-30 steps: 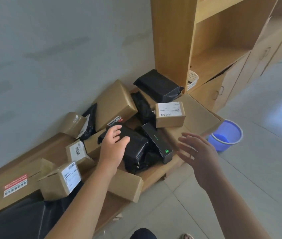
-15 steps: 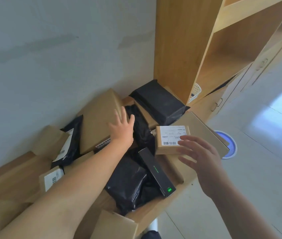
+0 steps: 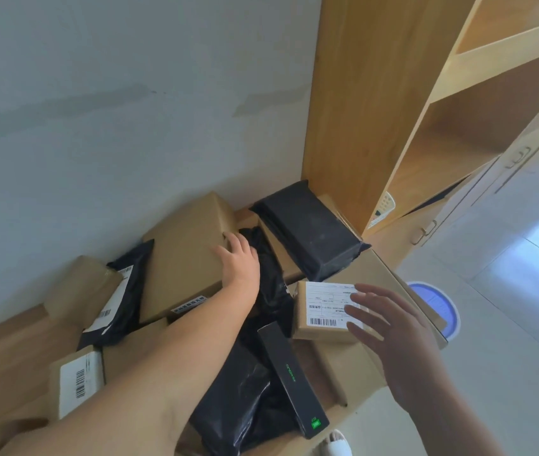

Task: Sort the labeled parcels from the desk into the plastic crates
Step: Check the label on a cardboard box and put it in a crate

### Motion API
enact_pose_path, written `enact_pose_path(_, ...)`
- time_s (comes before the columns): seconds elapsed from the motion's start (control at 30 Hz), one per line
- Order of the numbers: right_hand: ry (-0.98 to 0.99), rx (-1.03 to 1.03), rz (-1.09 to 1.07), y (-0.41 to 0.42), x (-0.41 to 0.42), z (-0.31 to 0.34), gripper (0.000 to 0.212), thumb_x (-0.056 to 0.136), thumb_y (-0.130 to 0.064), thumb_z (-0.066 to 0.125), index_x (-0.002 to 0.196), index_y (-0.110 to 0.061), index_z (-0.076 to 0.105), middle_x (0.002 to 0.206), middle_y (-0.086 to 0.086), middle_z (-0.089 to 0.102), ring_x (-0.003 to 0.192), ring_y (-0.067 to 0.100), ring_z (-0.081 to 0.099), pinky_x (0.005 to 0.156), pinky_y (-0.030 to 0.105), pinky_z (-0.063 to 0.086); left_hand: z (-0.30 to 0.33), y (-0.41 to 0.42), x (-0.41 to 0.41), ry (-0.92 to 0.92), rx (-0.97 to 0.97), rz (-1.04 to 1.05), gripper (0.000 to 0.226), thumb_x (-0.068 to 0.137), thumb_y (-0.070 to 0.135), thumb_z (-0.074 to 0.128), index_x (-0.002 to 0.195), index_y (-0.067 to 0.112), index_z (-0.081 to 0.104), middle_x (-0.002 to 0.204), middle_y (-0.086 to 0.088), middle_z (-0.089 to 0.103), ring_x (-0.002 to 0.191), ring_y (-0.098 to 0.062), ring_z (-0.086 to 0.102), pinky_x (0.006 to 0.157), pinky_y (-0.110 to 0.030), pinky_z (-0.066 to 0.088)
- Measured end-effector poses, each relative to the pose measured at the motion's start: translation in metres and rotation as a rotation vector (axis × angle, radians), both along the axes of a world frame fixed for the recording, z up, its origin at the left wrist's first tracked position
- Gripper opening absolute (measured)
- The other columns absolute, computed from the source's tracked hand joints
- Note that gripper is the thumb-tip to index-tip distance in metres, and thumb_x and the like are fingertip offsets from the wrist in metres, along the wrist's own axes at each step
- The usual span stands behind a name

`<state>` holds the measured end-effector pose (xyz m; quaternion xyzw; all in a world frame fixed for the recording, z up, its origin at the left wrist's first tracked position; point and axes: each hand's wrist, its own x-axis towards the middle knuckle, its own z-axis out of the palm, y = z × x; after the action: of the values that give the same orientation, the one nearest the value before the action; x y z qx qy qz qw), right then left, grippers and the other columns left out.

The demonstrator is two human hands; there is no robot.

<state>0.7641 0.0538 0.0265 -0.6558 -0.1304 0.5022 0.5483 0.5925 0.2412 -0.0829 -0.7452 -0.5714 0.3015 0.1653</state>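
Honestly this is looking like barely-started territory. The desk (image 3: 8, 353) is sitting buried in parcels: brown boxes, black mailer bags, a long black box (image 3: 291, 376) with green print, all heaped against the wall. No plastic crates are showing anywhere in view, so I can't tell whether anything has been sorted yet.

The left hand (image 3: 240, 258) is lying flat on the big brown box (image 3: 182, 258) at the back, fingers loose and resting on its far corner, not gripping it. The right hand (image 3: 390, 327) is hovering spread open just over the small labeled box (image 3: 324, 311) near the desk's front edge, not closed on anything. My guess is nearly the whole pile is waiting to go.
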Motion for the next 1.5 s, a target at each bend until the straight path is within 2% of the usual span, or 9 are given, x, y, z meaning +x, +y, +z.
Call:
enact_pose_path(0.27, 0.062, 0.058, 0.184, 0.038, 0.018, -0.003, 0.018, 0.102, -0.012, 0.059, 0.106, -0.016, 0.076, 0.108, 0.009, 0.075, 0.102, 0.024, 0.074, 0.088, 0.037, 0.061, 0.039, -0.007, -0.020, -0.205, 0.049, 0.222, 0.105, 0.087, 0.044, 0.072, 0.164, 0.025, 0.004, 0.171, -0.018, -0.009, 0.157, -0.041, 0.004, 0.116, -0.056, 0.035)
enact_pose_path(0.47, 0.108, 0.077, 0.332, 0.053, 0.030, -0.011, 0.019, 0.101, -0.013, 0.060, 0.104, -0.021, 0.078, 0.097, 0.001, 0.079, 0.098, 0.019, 0.076, 0.086, 0.036, 0.061, 0.077, -0.010, -0.045, -0.427, 0.114, 0.626, 0.100, 0.080, 0.052, 0.079, 0.155, 0.023, 0.021, 0.152, -0.022, 0.034, 0.138, -0.040, 0.035, 0.109, -0.047, 0.038)
enact_pose_path(0.73, 0.154, 0.056, 0.419, 0.053, 0.046, -0.016, 0.020, 0.099, -0.010, 0.061, 0.099, -0.019, 0.079, 0.103, 0.007, 0.078, 0.101, 0.023, 0.074, 0.081, 0.035, 0.058, 0.102, -0.021, -0.075, -0.790, 0.179, 0.859, 0.107, 0.078, 0.029, 0.086, 0.161, 0.029, 0.018, 0.155, -0.018, 0.038, 0.147, -0.043, 0.026, 0.112, -0.056, 0.040)
enact_pose_path(0.93, 0.173, 0.074, 0.462, 0.054, 0.048, -0.010, 0.020, 0.100, -0.009, 0.059, 0.100, -0.017, 0.077, 0.095, 0.004, 0.079, 0.102, 0.024, 0.073, 0.084, 0.037, 0.059, 0.126, -0.039, -0.094, -1.046, 0.268, 0.872, 0.105, 0.071, 0.020, 0.085, 0.158, 0.038, 0.029, 0.138, -0.015, 0.051, 0.133, -0.039, 0.040, 0.100, -0.043, 0.048)
enact_pose_path(1.07, 0.158, 0.103, 0.542, 0.052, 0.043, -0.001, 0.017, 0.101, -0.011, 0.059, 0.104, -0.016, 0.075, 0.106, 0.009, 0.076, 0.105, 0.025, 0.072, 0.095, 0.043, 0.057, 0.153, -0.063, -0.113, -1.280, 0.334, 0.871, 0.098, 0.055, 0.024, 0.081, 0.141, 0.051, 0.042, 0.131, -0.010, 0.052, 0.120, -0.038, 0.053, 0.094, -0.052, 0.057)
enact_pose_path(1.23, 0.124, 0.160, 0.608, 0.058, 0.041, 0.012, 0.017, 0.100, -0.011, 0.061, 0.108, -0.015, 0.074, 0.115, 0.017, 0.074, 0.107, 0.031, 0.072, 0.094, 0.046, 0.058, 0.190, -0.115, -0.135, -1.667, 0.411, 0.848, 0.088, 0.055, 0.022, 0.090, 0.128, 0.056, 0.054, 0.133, 0.000, 0.060, 0.110, -0.035, 0.069, 0.093, -0.054, 0.059)
enact_pose_path(1.33, 0.084, 0.214, 0.683, 0.063, 0.045, 0.022, 0.019, 0.101, -0.012, 0.060, 0.117, -0.013, 0.070, 0.122, 0.025, 0.068, 0.117, 0.042, 0.065, 0.102, 0.054, 0.054, 0.203, -0.163, -0.133, -1.932, 0.467, 0.816, 0.084, 0.068, 0.009, 0.089, 0.133, 0.048, 0.055, 0.123, -0.007, 0.073, 0.100, -0.025, 0.073, 0.088, -0.043, 0.058)
enact_pose_path(1.43, 0.016, 0.317, 0.811, 0.069, 0.046, 0.035, 0.023, 0.099, -0.025, 0.064, 0.122, -0.027, 0.065, 0.124, 0.001, 0.069, 0.122, 0.026, 0.063, 0.092, 0.037, 0.053, 0.198, -0.216, -0.116, -2.150, 0.498, 0.752, 0.087, 0.064, 0.007, 0.088, 0.138, 0.042, 0.055, 0.116, -0.009, 0.077, 0.102, -0.025, 0.075, 0.095, -0.045, 0.054)
enact_pose_path(1.5, -0.029, 0.370, 0.914, 0.069, 0.046, 0.043, 0.042, 0.092, -0.040, 0.067, 0.132, -0.034, 0.059, 0.128, -0.011, 0.064, 0.123, 0.020, 0.060, 0.095, 0.035, 0.050, 0.186, -0.244, -0.105, -2.272, 0.522, 0.676, 0.087, 0.064, 0.009, 0.084, 0.141, 0.037, 0.053, 0.116, -0.006, 0.077, 0.106, -0.026, 0.074, 0.098, -0.050, 0.054)
